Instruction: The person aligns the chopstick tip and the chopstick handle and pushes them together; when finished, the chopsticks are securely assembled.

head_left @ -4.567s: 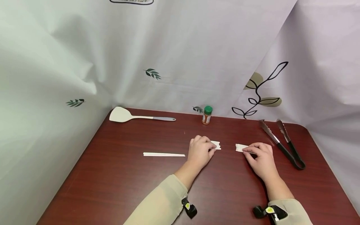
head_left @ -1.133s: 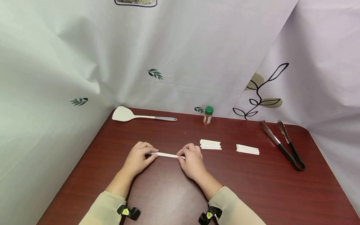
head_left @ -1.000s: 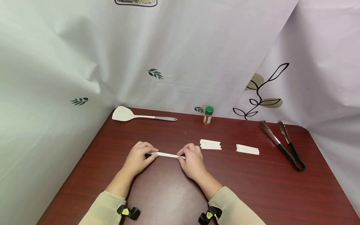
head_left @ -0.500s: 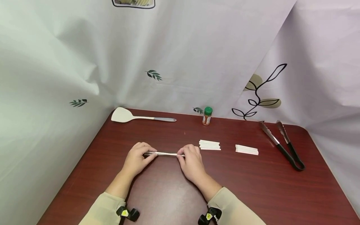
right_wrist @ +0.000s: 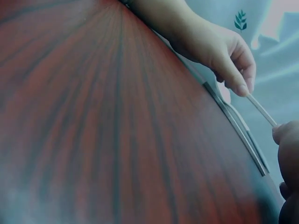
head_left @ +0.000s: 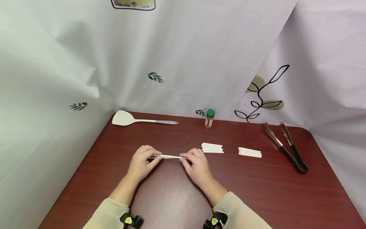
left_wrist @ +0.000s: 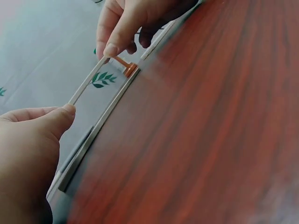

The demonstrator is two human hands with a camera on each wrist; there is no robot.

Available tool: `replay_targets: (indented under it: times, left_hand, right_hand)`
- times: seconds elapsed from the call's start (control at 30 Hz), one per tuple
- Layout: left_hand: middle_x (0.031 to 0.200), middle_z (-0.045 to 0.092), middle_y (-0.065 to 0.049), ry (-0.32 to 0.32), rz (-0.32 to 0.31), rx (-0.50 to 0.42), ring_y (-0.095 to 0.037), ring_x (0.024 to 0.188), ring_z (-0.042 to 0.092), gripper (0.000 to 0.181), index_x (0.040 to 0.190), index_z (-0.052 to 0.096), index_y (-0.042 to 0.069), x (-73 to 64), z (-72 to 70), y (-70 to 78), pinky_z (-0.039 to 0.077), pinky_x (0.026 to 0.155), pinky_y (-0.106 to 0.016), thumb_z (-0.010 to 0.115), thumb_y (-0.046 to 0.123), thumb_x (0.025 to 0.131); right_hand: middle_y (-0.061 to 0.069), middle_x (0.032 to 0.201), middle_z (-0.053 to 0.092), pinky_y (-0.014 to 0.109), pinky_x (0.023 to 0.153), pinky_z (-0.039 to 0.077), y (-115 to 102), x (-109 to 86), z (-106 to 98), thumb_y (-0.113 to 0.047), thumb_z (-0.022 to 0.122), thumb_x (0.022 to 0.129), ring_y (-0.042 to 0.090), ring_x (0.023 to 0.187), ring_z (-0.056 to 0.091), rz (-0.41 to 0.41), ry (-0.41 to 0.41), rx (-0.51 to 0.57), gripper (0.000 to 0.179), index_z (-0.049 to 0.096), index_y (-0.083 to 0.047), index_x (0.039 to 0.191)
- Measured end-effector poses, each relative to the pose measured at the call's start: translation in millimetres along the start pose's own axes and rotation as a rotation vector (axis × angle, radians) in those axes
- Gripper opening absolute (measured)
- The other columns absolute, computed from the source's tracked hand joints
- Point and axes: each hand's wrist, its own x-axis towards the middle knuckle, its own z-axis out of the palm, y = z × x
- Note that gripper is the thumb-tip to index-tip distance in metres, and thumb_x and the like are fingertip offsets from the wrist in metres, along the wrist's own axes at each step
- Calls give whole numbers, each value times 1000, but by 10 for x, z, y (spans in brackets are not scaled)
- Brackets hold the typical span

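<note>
Both my hands hold one long thin white stick (left_wrist: 84, 87) level between them, a little above the table. My left hand (head_left: 140, 162) pinches it near its left end between thumb and fingers, and my right hand (head_left: 197, 165) pinches it near the right end. A second long stick (left_wrist: 100, 127) lies on the table beneath, almost parallel; both hands partly cover it in the head view. Right of my right hand lie two rows of short white sticks, the left row (head_left: 212, 148) wider spaced and the right row (head_left: 250, 152) packed tighter.
A white spatula (head_left: 123, 118) with a grey handle lies along the back edge of the brown table (head_left: 257, 190). A green-capped spice jar (head_left: 209, 118) stands at the back middle. Metal tongs (head_left: 288, 149) with black handles lie spread at the right. A white curtain (head_left: 183, 63) hangs behind.
Earlier, both hands were at the two rows of short sticks. They then moved left to the two long sticks, and one of these has since come up off the table between my fingertips.
</note>
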Motion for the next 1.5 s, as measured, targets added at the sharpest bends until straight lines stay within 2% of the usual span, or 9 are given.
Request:
replay_targets:
  times: [0.23,0.43,0.8,1.0,1.37,1.5]
  left_hand:
    - [90,71,6,-23,-3,-2,-19,84,64,16,93,83,16,48,130,83,49,78,-31,92,10,81]
    - [89,71,7,-48,7,-4,-19,83,64,13,92,82,17,119,267,177,49,79,-32,91,13,83]
    - [85,69,9,-46,43,-6,-15,79,61,13,91,81,19,183,565,322,50,74,-33,91,15,83]
    - [82,66,8,-54,65,2,-15,76,59,12,89,81,19,235,703,421,50,70,-32,92,18,83]
    - [81,65,9,-82,37,44,-14,76,58,12,89,81,20,313,936,563,49,69,-31,92,22,84]
    - [81,66,8,-86,38,49,-14,75,58,13,88,81,20,350,989,609,50,68,-32,93,22,83]
  right_hand:
    - [-5,89,66,36,84,50,64,-53,-172,-9,87,89,19,86,59,5,-34,-40,12,85,-12,100]
    - [-6,87,66,32,79,48,149,-99,-328,-9,87,88,18,86,59,18,-31,-46,11,84,-13,98]
    - [-5,89,68,35,82,48,372,-161,-591,-7,88,86,19,89,62,-33,-6,-87,13,83,-12,97]
    - [-5,89,68,34,82,47,452,-204,-742,-5,88,85,20,89,60,-27,-17,-96,15,83,-12,96]
    - [-5,88,68,33,80,46,597,-259,-962,-4,90,82,20,88,60,-31,-4,-131,17,84,-12,96]
    - [-5,88,68,33,81,44,622,-264,-1030,-5,90,84,19,89,60,0,-18,-137,15,83,-11,95]
